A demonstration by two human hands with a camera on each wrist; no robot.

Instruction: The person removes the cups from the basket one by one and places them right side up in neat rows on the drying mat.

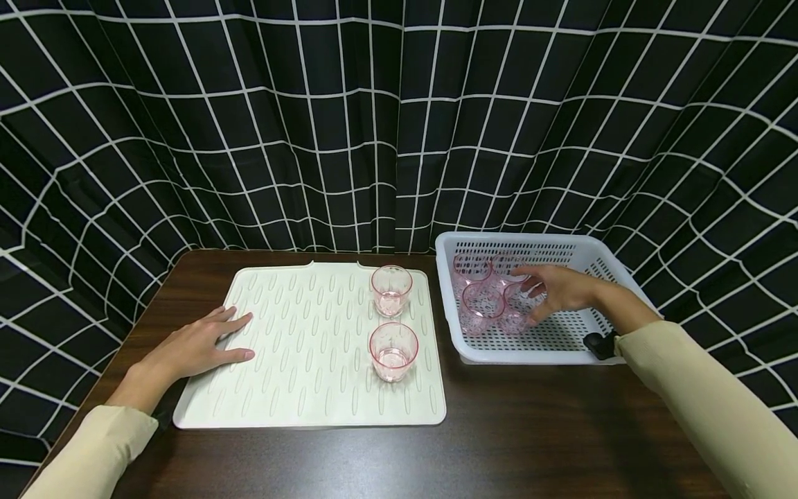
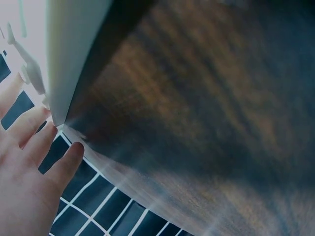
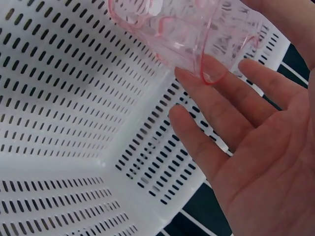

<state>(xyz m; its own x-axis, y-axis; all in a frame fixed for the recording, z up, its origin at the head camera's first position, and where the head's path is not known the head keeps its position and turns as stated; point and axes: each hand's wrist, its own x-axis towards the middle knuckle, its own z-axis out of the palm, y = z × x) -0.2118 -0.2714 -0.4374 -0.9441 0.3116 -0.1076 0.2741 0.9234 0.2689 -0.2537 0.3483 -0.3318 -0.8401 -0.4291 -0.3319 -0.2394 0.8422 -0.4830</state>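
Left hand (image 1: pixel 196 346) spread over mat (image 1: pixel 299 346) edge | right hand (image 1: pixel 557 287) spread at glass (image 1: pixel 514 321) in basket (image 1: pixel 530 357) | best: grip sides, lift straight up

We observe the left hand (image 2: pixel 27 172), fingers spread at the white mat (image 2: pixel 71 54); brown tabletop (image 2: pixel 192 93) fills the right, gridded curtain (image 2: pixel 93 194) showing between fingers.

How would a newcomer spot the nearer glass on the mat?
In the head view, find the white mat on the dark table, left of the basket. Along its right side, the farther glass stands toward the black curtain. The nearer glass is just as clear and pink-rimmed; what sets it apart is standing closer to the camera.
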